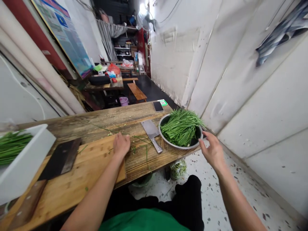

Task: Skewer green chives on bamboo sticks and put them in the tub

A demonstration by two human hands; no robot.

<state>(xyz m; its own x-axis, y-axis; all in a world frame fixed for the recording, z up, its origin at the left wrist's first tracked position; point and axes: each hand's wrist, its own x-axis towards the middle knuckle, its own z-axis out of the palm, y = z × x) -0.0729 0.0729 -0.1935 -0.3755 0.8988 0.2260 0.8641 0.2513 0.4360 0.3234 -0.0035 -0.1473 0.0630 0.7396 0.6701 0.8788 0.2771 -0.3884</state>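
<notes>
My left hand [121,144] rests at the far right corner of the wooden cutting board [96,160]. Its fingers are curled down, and whatever they may hold is hidden. Beside the rim of a metal bowl [176,147] is my right hand [213,150], thumb and fingers apart; whether it touches the rim I cannot tell. Long green garlic chives [181,126] fill the bowl in a heap. Between the hands, a cleaver [151,131] with a metal handle lies on the wooden table [137,163]. A larger dark-bladed cleaver [60,158] with a wooden handle lies on the board.
At left stands a white plastic basket [36,150] with more green chives [14,146]. A phone [158,106] lies near the table's far edge. Loose green stalks and scraps are scattered on the tabletop. A bag of greens [178,169] sits on the floor below; a white wall [240,80] runs along the right.
</notes>
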